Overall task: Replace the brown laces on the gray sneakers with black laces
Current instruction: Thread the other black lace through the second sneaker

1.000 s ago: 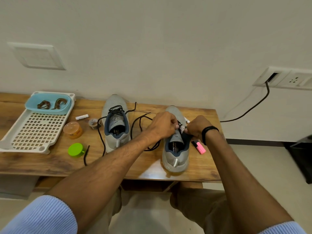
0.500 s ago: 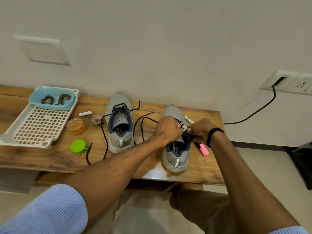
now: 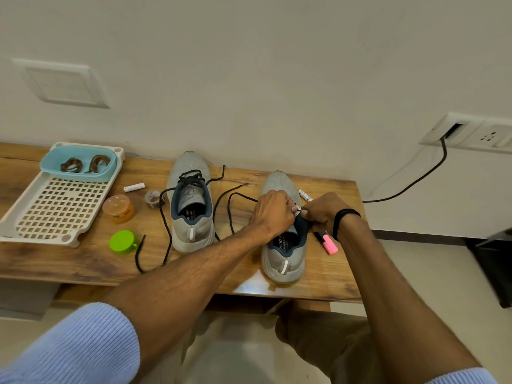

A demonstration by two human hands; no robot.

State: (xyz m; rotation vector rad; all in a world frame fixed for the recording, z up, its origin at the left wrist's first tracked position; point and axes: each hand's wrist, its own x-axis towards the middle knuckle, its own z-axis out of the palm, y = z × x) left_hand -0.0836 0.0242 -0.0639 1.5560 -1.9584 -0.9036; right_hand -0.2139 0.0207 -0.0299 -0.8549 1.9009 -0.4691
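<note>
Plain wall behind, and a wooden counter (image 3: 332,278) carrying everything. The white slotted tray (image 3: 33,217) sits at the far left, well out of my way. The laced sneaker (image 3: 191,231) already has its black lace through, ends trailing loose. The second sneaker (image 3: 279,261) stands heel toward me so I can get at the eyelets. My left hand (image 3: 273,210) is curled over its tongue, pinching the black lace (image 3: 230,206), which loops away across the wood. My right hand (image 3: 321,210) has its fingers closed on the sneaker's collar beside the tongue, I think to steady it. The eyelet itself is hidden under my knuckles. The blue tub (image 3: 77,164) on the tray keeps the brown laces (image 3: 72,164) set aside. The pink highlighter (image 3: 329,243) lies just beside my right wrist and could get knocked. The orange jar (image 3: 119,209), green cap (image 3: 122,241) and tape roll (image 3: 153,199) sit clear to the left
</note>
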